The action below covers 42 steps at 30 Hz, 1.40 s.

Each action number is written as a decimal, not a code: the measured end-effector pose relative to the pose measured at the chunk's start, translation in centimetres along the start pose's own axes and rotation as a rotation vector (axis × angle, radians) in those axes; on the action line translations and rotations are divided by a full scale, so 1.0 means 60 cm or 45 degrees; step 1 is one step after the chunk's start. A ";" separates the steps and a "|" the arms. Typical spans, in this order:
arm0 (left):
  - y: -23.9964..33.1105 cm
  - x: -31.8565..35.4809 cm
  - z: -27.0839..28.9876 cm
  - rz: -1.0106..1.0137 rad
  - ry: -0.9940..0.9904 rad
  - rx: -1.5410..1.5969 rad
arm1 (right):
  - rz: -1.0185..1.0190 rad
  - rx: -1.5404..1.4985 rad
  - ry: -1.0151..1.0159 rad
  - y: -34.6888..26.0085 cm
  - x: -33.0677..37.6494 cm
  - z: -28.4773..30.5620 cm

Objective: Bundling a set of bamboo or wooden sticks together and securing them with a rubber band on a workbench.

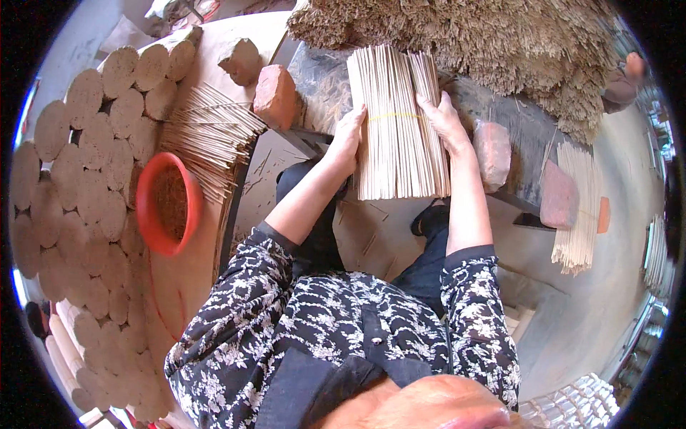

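I held a flat bundle of thin pale sticks [399, 121] upright over a dark work board [500, 114]. My left hand [348, 137] gripped its left edge; my right hand [444, 118] gripped its right edge. Nearby sat a red bowl [148, 207]; beyond lay a heap of loose sticks [486, 36].

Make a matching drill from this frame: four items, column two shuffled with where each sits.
Things:
1. flat sheaf of sticks
2. red bowl
3. red brick
4. stack of round bundles

Places:
A. far left, ends facing the camera
B. between left hand and right hand
C. left of the person, beside a loose fan of sticks
D. on the work surface, left of the held sheaf

Pairs: 1-B, 2-C, 3-D, 4-A
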State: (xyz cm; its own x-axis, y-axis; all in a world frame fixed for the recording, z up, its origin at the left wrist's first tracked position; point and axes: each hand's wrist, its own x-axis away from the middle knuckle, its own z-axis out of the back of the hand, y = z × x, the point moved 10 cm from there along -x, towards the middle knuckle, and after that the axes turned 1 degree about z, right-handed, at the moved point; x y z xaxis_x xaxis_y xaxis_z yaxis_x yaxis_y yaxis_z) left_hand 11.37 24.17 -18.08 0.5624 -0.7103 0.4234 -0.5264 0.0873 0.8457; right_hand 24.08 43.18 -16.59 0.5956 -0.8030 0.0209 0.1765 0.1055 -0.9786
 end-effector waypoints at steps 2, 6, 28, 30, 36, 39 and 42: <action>-0.002 0.001 0.000 0.026 -0.029 0.103 | -0.102 0.048 -0.087 0.008 -0.004 -0.018; 0.011 0.010 -0.025 -0.040 -0.039 0.020 | 0.000 0.070 0.041 -0.005 0.005 -0.032; 0.046 -0.014 0.021 -0.224 0.045 -0.510 | -0.272 -0.659 -0.163 -0.022 0.112 -0.033; 0.051 -0.041 0.049 -0.630 -0.074 -0.518 | -0.246 -0.855 -0.343 -0.010 0.101 -0.051; 0.014 0.007 -0.046 -0.094 -0.211 0.157 | -0.292 -1.031 -0.536 -0.074 0.148 -0.095; 0.059 0.061 -0.101 -0.055 -0.285 0.115 | -0.253 -1.108 -0.395 -0.109 0.165 -0.065; 0.070 0.034 -0.082 -0.205 -0.193 -0.202 | -0.266 -0.949 -0.301 0.002 0.100 -0.021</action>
